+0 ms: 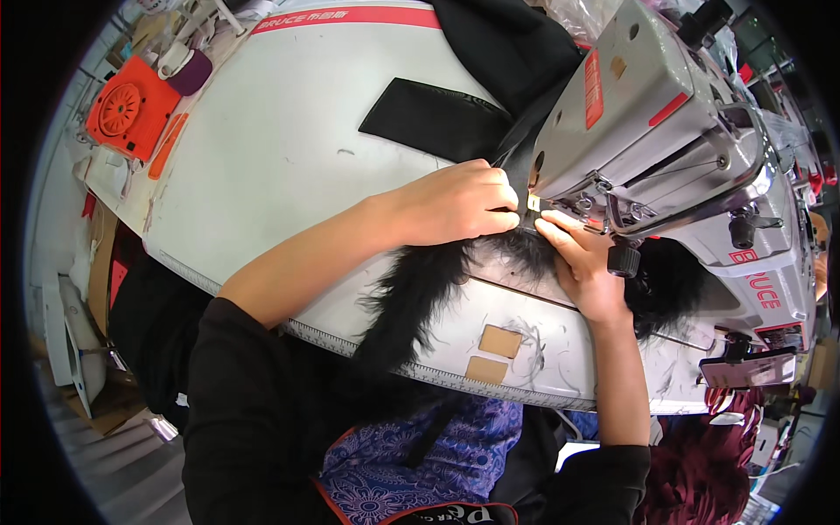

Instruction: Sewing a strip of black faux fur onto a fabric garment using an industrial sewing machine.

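A strip of black fur (pixel 411 302) trails over the table's near edge, joined by smooth black fabric (pixel 516 171) that runs up beside the sewing machine head (pixel 617 105). My left hand (pixel 459 206) is closed, its fingers pinching the black fabric just left of the lit needle area. Across from it, my right hand (pixel 586 262) lies on the piece with fingers stretched toward the needle, pressing the fabric down. The needle itself is too small to make out. More black fur (pixel 669 284) bulges out to the right of my right hand.
Black cloth (pixel 516 52) and a flat black panel (pixel 433 118) lie beyond my hands. An orange plastic device (pixel 129 109) and a purple thread cone (pixel 190 73) stand at far left. A phone (pixel 748 369) is at the right edge; dark red fur (pixel 700 464) hangs below.
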`<action>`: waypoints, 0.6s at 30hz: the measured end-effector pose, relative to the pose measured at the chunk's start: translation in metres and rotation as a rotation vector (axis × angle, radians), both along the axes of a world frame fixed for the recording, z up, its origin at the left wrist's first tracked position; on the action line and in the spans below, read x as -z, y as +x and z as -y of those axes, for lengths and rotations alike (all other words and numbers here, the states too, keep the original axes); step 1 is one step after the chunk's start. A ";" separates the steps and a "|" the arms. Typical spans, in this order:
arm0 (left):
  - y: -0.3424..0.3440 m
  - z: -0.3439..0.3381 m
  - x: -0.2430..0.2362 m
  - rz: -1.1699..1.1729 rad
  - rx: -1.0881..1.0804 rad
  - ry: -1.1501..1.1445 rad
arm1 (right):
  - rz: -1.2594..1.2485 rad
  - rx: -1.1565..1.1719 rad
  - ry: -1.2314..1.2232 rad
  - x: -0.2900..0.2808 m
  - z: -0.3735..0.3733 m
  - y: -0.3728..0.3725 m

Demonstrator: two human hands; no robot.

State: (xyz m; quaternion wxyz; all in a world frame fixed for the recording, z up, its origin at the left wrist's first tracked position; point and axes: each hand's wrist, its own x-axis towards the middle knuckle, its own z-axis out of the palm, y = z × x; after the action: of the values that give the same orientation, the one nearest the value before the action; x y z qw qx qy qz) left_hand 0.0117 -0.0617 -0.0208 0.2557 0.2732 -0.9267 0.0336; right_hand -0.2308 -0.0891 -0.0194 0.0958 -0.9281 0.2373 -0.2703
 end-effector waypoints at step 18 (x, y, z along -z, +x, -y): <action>-0.002 -0.013 -0.012 -0.143 -0.122 -0.075 | -0.063 -0.051 -0.096 -0.010 -0.006 -0.013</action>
State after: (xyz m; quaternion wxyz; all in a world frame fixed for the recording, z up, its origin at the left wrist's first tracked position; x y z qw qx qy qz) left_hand 0.0099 -0.0484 -0.0088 0.3288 0.3210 -0.8858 0.0643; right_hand -0.2442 -0.0835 -0.0091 0.0504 -0.9455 0.2033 -0.2493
